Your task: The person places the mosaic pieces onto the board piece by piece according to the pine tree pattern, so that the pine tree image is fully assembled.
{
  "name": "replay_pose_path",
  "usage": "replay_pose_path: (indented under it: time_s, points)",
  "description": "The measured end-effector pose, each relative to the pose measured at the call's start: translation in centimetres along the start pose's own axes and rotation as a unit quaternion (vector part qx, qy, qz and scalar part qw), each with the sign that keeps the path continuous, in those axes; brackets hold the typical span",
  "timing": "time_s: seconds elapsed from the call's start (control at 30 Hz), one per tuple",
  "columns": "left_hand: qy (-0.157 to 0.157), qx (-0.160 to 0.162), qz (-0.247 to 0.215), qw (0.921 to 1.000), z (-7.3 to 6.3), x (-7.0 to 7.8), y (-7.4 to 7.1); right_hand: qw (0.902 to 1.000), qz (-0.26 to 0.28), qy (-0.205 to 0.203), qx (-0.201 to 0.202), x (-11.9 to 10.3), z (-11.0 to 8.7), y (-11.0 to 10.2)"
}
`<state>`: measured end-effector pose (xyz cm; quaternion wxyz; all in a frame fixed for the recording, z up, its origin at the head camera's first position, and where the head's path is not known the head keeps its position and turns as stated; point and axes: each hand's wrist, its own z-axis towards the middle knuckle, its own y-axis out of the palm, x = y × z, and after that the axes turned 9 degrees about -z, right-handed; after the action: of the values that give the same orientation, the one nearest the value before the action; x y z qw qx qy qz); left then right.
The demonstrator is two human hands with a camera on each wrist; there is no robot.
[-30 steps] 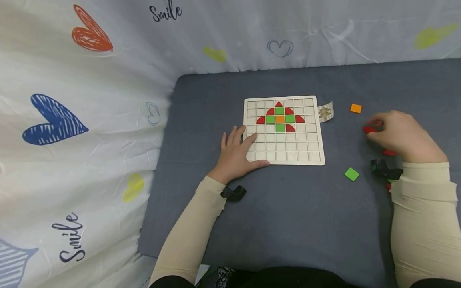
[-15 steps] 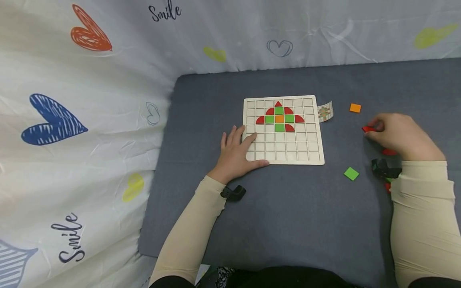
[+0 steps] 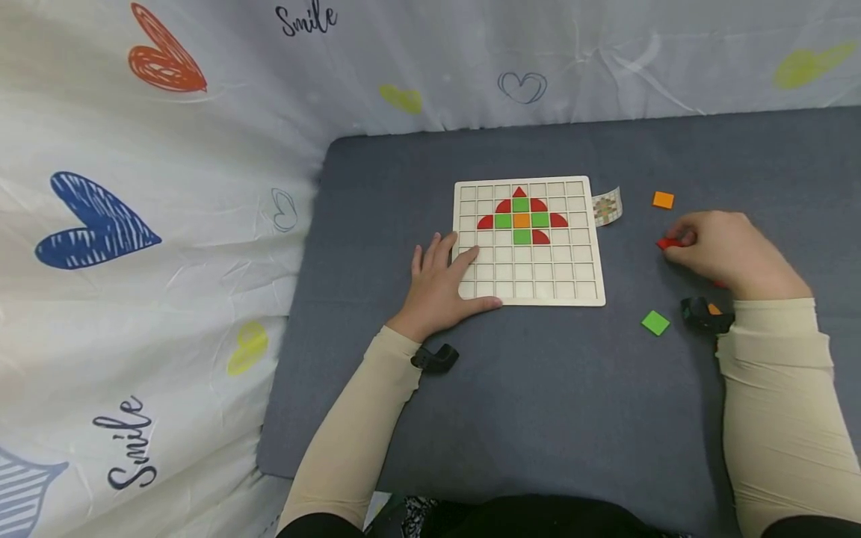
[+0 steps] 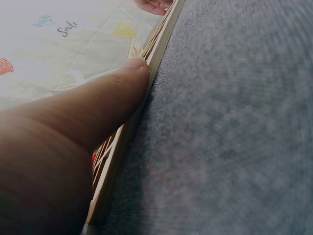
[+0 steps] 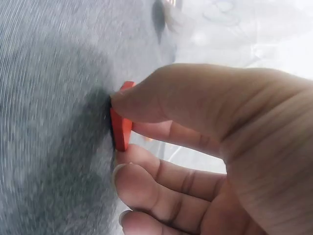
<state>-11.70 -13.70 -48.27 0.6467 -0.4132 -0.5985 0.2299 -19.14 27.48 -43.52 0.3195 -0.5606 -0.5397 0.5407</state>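
Observation:
A pale wooden grid board [image 3: 565, 290] lies on the grey cloth in the head view. Red, green and one orange piece [image 3: 522, 220] form a pattern in its upper cells. My left hand [image 3: 437, 288] rests with spread fingers on the board's lower left corner; its thumb [image 4: 122, 81] lies against the near edge in the left wrist view. To the right of the board, my right hand [image 3: 729, 250] pinches a red tile [image 5: 121, 127] between thumb and fingers, low over the cloth. The tile's full outline is partly covered by the thumb.
Right of the board lie a loose orange tile [image 3: 663, 200] and a green tile [image 3: 655, 323]. A patterned paper card [image 3: 608, 207] sits at the board's right edge. Another red piece [image 3: 720, 284] and an orange one [image 3: 714, 308] are partly hidden by the right hand and wrist camera.
My right hand has shifted left toward the board, carrying the red tile. An orange piece now shows beside the right wrist camera. The left hand stays on the board.

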Motion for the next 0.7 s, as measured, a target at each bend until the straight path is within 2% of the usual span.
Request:
replay_pose_path:
  time_s: [0.5,0.7]
  points:
    - [-0.005,-0.004,0.001,1.0000,0.0,-0.2,0.1,0.9983,-0.016,-0.055,-0.014,-5.2,-0.2,-0.7]
    - [-0.005,-0.001,0.003,1.0000,0.0,-0.1,0.0,0.9957,-0.012,-0.091,-0.012,-8.0,0.6,-0.5]
